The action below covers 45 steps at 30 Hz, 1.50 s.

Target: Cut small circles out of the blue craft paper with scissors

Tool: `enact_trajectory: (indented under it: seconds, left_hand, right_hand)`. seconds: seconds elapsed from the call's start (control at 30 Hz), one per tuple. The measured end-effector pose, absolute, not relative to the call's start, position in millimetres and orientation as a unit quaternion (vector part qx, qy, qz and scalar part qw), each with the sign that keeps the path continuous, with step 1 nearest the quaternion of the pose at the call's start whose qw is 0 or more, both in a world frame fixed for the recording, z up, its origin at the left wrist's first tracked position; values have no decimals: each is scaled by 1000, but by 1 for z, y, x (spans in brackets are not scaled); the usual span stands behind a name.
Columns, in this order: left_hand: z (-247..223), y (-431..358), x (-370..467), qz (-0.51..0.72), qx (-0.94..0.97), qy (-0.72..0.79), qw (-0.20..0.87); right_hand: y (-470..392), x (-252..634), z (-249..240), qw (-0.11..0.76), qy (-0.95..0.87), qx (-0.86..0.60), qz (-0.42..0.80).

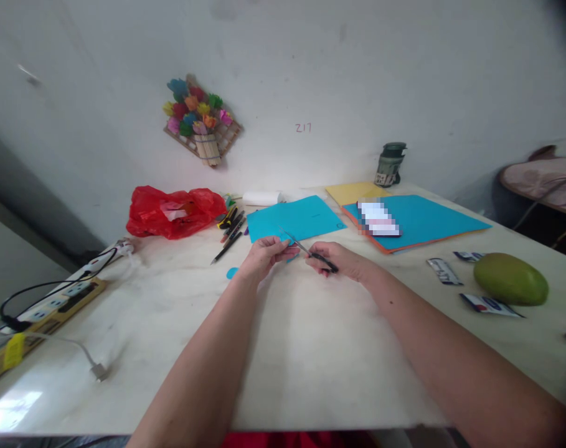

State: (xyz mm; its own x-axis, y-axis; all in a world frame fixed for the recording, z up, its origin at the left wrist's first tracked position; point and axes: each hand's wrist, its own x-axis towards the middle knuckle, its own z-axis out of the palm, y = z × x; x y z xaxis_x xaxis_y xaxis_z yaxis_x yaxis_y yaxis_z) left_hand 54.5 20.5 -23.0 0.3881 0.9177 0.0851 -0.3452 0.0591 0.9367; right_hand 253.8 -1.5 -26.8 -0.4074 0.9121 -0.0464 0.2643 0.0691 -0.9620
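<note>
Near the middle of the table my right hand [327, 258] is closed on the black handles of a pair of scissors [301, 244], whose blades point up and left. My left hand [268, 254] pinches a small piece of blue paper [291, 256] right beside the blades; most of that piece is hidden by the fingers. Behind both hands lies a larger blue sheet [296, 216] with a small circle drawn at its right corner. A cut blue disc [232, 272] rests on the table just left of my left wrist.
Pens [227, 247] and a yellow-black cutter [227, 218] lie beside a red plastic bag [170, 211]. At right are stacked coloured sheets [432, 218] under a phone [378, 219], a green bottle [390, 165], a green mango [510, 279] and small packets [444, 272]. A power strip [53, 311] runs along the left.
</note>
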Motion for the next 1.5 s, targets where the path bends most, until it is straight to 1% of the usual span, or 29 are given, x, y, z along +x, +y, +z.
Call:
enact_trajectory:
  seconds: [0.27, 0.5, 1.5]
  left_hand:
    - [-21, 20, 54, 457, 501, 306, 668]
    - [-20, 20, 54, 460, 496, 302, 671]
    - [-22, 20, 54, 460, 500, 292, 673]
  right_hand:
    - [-4, 253, -24, 322, -656, -444, 518]
    - [1, 255, -30, 313, -665, -434, 521]
    - [-4, 253, -24, 311, -673, -436, 510]
